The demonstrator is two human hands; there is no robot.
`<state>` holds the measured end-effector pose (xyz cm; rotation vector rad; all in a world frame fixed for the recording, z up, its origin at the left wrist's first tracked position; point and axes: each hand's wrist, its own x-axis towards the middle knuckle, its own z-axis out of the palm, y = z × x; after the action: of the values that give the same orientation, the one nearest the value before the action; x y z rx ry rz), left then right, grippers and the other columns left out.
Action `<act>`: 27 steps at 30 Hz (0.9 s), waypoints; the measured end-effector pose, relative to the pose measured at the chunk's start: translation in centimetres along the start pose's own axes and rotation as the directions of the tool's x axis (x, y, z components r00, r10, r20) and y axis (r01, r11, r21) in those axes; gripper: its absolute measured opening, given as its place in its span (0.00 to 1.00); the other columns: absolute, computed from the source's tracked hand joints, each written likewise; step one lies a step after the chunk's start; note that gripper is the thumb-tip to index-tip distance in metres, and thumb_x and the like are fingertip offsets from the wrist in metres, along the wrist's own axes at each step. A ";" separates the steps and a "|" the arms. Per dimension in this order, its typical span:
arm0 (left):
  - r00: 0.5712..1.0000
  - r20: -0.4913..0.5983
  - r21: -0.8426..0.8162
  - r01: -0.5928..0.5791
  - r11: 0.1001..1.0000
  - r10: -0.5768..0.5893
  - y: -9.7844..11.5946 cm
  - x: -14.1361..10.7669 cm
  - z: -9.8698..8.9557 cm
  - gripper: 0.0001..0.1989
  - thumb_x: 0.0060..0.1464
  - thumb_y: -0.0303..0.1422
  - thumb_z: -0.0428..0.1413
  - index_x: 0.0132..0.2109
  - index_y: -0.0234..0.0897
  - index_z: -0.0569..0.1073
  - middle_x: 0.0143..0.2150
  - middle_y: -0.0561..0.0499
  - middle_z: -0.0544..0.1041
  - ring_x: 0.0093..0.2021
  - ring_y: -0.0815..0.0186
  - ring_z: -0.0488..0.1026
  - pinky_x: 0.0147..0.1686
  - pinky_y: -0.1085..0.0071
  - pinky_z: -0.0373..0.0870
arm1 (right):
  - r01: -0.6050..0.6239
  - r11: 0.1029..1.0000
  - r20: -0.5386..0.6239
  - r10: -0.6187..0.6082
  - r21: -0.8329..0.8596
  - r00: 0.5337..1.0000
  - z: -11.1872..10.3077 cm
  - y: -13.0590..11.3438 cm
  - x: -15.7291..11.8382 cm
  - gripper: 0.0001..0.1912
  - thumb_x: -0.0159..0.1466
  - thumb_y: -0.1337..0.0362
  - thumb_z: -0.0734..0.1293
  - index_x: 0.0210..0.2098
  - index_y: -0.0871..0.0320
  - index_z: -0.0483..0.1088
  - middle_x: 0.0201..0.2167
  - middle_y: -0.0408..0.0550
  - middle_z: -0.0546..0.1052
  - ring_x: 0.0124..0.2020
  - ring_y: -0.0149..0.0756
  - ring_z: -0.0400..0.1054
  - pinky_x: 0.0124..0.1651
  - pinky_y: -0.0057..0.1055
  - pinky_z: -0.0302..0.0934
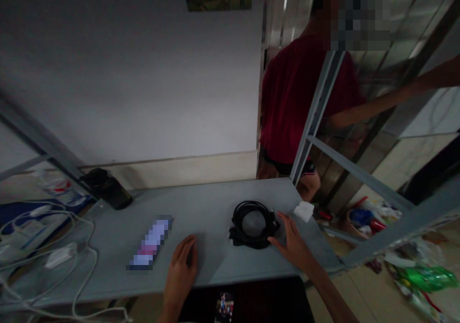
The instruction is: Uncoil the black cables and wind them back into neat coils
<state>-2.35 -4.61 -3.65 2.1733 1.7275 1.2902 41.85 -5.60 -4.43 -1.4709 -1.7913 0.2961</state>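
Observation:
A coiled black cable (237,234) lies on the grey metal tabletop (212,208), its connector ends bunched at the coil's lower left. My right hand (293,244) is at the coil's right edge, thumb and fingers spread; whether the fingertips touch the cable is hard to tell. My left hand (180,268) rests near the table's front edge, fingers loosely curved with the thumb apart and nothing visible in them. Left of it lies a phone (151,243) with a lit, blurred-out screen. A small white box-like piece (304,211) sits beyond my right hand.
A dark bottle (108,188) lies at the back left. White cables (94,246) and a white adapter (61,256) clutter the left end. A grey metal post (316,107) rises at the right. Behind it stands a person in a red shirt (291,98). Litter, including a green bottle (431,277), covers the floor.

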 end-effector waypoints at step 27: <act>0.998 0.051 0.000 0.038 0.999 -0.038 3.0 0.1 -0.6 0.14 0.73 0.27 0.52 0.57 0.42 0.80 0.58 0.40 0.84 0.59 0.51 0.81 0.64 0.46 0.79 | 0.026 0.999 0.052 -0.024 -0.040 0.998 -0.9 -0.2 0.0 0.44 0.73 0.36 0.69 0.76 0.56 0.57 0.69 0.64 0.68 0.71 0.61 0.64 0.74 0.59 0.62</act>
<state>-0.44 -5.82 -1.62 2.1419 1.7406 1.2159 42.36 -5.98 -3.69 -1.4798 -1.8652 0.2883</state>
